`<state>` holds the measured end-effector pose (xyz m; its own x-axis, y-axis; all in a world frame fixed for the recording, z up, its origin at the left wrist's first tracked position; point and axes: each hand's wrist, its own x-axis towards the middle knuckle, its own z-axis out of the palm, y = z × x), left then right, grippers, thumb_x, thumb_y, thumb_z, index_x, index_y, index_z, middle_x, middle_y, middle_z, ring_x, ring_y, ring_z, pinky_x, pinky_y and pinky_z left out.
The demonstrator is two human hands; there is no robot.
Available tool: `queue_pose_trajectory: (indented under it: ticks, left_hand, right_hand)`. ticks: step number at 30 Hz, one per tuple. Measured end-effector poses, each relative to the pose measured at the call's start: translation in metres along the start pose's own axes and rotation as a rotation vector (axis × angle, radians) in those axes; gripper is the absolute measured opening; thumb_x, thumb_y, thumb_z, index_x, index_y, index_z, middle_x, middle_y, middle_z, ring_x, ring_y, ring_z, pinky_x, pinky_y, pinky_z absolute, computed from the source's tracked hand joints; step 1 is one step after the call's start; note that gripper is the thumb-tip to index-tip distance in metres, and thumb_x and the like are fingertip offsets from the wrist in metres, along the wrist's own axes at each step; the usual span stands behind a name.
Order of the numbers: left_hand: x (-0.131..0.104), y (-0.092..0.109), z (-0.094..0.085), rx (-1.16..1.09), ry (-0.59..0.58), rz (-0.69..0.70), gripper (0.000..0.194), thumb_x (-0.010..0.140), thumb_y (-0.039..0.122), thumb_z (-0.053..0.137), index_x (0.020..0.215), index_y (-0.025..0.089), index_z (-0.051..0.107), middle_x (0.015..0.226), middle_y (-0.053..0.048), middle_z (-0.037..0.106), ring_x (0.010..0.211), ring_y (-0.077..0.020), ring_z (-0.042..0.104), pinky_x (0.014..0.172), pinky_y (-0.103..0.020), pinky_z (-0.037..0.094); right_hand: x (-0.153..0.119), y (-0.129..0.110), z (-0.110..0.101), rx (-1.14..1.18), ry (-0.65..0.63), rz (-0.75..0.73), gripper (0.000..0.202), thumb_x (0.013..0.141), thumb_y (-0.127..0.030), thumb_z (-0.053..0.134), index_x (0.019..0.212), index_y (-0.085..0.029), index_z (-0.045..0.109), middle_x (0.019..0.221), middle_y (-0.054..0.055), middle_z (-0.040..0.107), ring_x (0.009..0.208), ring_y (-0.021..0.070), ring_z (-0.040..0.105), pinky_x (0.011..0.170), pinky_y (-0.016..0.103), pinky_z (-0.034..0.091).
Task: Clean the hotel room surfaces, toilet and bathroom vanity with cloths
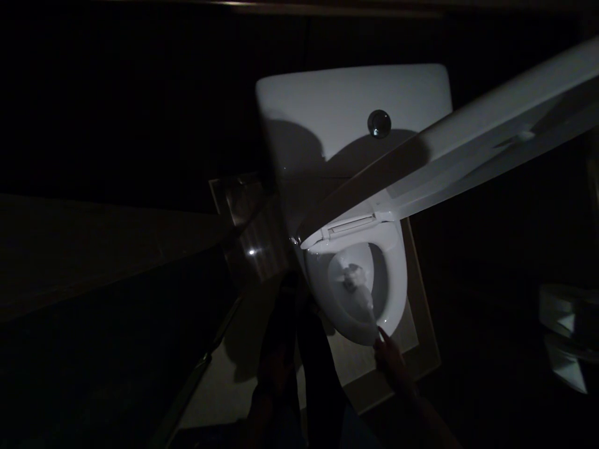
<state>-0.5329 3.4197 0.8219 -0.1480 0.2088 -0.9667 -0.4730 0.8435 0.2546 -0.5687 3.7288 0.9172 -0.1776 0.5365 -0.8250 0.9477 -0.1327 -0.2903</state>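
My right hand is closed round the handle of a white toilet brush at the front rim of the toilet bowl. The brush head is down inside the bowl. The raised seat and lid lean up toward the right. My left hand is low in front of my dark-clothed legs, left of the bowl; it is too dark to make out its fingers or whether it holds anything.
Behind the bowl is the white cistern with a round metal flush button. A clear, shiny container stands left of the toilet. Two pale objects show at the far right. Surroundings are very dark.
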Motion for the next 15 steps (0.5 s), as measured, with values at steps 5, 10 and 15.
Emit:
queue_pose_trajectory:
  ticks: [5, 10, 15]
  left_hand:
    - [-0.005, 0.008, -0.016, -0.015, -0.027, -0.012, 0.063, 0.093, 0.024, 0.056, 0.152, 0.011, 0.040, 0.158, -0.012, 0.043, 0.145, -0.0204, 0.041, 0.119, -0.027, 0.029]
    - [0.000, 0.005, -0.013, 0.019, -0.033, -0.007, 0.061, 0.096, 0.023, 0.053, 0.153, 0.008, 0.037, 0.161, -0.013, 0.037, 0.148, -0.0196, 0.035, 0.121, -0.027, 0.024]
    - [0.001, 0.002, -0.020, 0.011, -0.017, -0.008, 0.058, 0.094, 0.026, 0.057, 0.149, 0.015, 0.043, 0.158, -0.012, 0.043, 0.146, -0.0211, 0.040, 0.119, -0.030, 0.029]
  right_hand:
    - [-0.003, -0.014, 0.008, 0.200, -0.045, -0.045, 0.108, 0.063, -0.041, 0.074, 0.156, -0.017, 0.026, 0.063, -0.010, 0.046, 0.043, 0.0038, 0.032, 0.042, 0.016, 0.027]
    - [-0.025, -0.011, 0.018, 0.119, -0.026, 0.077, 0.102, 0.069, -0.050, 0.068, 0.155, -0.012, 0.026, 0.060, -0.009, 0.043, 0.044, 0.0064, 0.034, 0.041, 0.018, 0.027]
    - [0.019, -0.068, 0.072, -0.001, -0.093, -0.151, 0.087, 0.079, -0.042, 0.061, 0.155, -0.012, 0.031, 0.062, -0.007, 0.044, 0.047, 0.0072, 0.036, 0.044, 0.019, 0.032]
